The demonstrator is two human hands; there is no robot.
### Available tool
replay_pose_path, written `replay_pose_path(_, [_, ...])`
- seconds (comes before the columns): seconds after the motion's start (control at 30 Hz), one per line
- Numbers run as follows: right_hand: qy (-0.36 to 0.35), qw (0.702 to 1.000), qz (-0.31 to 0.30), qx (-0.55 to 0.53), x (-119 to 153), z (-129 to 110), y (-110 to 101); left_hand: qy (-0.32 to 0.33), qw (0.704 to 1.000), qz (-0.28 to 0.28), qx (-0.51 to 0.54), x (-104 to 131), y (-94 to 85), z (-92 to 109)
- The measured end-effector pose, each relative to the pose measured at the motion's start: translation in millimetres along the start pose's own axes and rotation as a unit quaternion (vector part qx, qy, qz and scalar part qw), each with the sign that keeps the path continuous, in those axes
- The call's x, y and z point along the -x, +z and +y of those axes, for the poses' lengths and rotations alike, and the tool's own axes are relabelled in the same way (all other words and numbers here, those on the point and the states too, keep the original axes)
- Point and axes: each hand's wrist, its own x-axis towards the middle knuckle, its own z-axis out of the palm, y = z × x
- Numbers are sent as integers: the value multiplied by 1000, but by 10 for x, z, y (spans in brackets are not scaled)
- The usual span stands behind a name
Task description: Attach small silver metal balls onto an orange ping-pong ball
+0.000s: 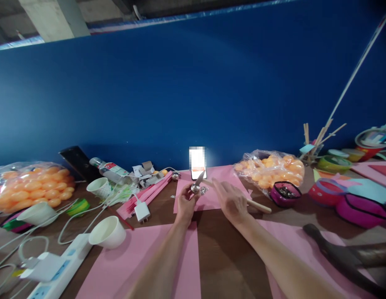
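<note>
My left hand (186,203) is closed on a small shiny silver ball (195,189), pinched at the fingertips. A dark, pointed, blade-like piece (199,178) sticks up just above that ball; I cannot tell whether the two are joined. My right hand (230,200) is wrapped round a wooden stick (259,205), whose thicker end shows to the right of the palm. Between the hands lies another crumpled-looking silver piece (204,190). Both hands are over a pink sheet (222,203), with a lit phone (198,162) standing behind them.
Bags of orange balls (34,187) (269,168) flank the table. Nearer left are a white cup (107,232), a power strip (67,265) and loose cables. A hammer (345,253) lies at front right, beyond a purple pouch (285,194). A blue partition (180,83) closes the back.
</note>
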Motion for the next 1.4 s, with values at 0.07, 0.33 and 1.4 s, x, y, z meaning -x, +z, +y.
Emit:
replay_pose_path(0.07, [-7, 1000, -5, 0, -1, -18, 0, -2, 1000, -4, -2, 4, 0, 7])
replay_pose_path(0.33, [-9, 1000, -13, -1, 3, -5, -3, -12, 1000, 15, -2, 10, 6, 9])
replay_pose_path(1.4, [6, 1000, 13, -19, -4, -3, -5, -55, 997, 24, 44, 11, -6, -29])
